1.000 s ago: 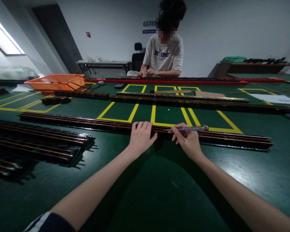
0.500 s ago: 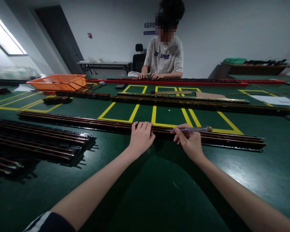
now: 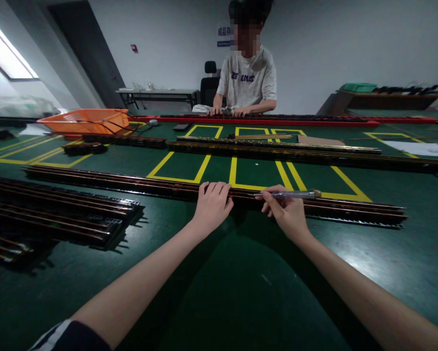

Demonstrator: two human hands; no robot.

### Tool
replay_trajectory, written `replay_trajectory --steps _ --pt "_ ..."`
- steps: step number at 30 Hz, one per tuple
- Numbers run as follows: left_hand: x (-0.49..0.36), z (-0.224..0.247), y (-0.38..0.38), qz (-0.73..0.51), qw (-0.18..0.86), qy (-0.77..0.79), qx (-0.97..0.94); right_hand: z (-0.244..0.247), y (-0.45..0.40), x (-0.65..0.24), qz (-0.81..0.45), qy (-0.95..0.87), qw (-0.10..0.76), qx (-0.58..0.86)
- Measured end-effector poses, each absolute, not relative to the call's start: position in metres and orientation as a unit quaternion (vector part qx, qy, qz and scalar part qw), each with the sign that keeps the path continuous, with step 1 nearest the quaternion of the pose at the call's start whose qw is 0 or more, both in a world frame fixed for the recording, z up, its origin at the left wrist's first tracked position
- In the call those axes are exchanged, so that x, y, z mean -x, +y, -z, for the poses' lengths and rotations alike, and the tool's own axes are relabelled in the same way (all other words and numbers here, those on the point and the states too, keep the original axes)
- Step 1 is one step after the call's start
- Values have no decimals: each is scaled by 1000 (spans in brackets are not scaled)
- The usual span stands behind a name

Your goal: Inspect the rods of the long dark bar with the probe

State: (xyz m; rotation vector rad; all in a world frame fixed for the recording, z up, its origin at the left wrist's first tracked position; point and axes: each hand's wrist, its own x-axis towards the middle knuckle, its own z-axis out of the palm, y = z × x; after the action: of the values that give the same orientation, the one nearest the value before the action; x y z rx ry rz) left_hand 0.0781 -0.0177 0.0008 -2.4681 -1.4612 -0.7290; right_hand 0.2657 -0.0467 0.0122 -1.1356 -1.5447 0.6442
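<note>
A long dark rail assembly (image 3: pixel 353 210) with copper-coloured strips lies across the green table. My left hand (image 3: pixel 213 204) rests over its middle, fingers curled over the far side and pressed together. To the right, my right hand (image 3: pixel 286 209) grips a clear-handled screwdriver-like tool (image 3: pixel 295 194) between thumb and fingers. The thin tip of the tool points left, at the top of the rail, a short way from my left hand. The underside of my left hand is hidden.
More dark rails (image 3: pixel 58 204) are stacked at the left. Beyond the held rail lie a long rail (image 3: pixel 314 158), an orange basket (image 3: pixel 90 122) and a cardboard piece (image 3: pixel 319 141). A person (image 3: pixel 248 80) works at a red rail (image 3: pixel 350 123) across the table.
The view has shifted slightly. Both my hands keep almost the same place on the rail, the tool still in my right hand. The person opposite has turned their head a little.
</note>
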Motion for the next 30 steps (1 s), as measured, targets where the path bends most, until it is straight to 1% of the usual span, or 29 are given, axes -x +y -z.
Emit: replay_trajectory --steps 6,15,21,30 --pt "-81 0 -19 245 111 -491 829 -10 -47 -268 -228 -635 553 489" --pt "-81 -3 -21 241 102 -484 835 -10 -50 -267 -188 -626 570 498" --pt "-81 -2 -21 237 92 -479 840 -11 -50 -268 -206 -623 579 483" --pt "-81 -1 -20 236 112 -478 838 -9 -48 -268 -224 -619 588 470"
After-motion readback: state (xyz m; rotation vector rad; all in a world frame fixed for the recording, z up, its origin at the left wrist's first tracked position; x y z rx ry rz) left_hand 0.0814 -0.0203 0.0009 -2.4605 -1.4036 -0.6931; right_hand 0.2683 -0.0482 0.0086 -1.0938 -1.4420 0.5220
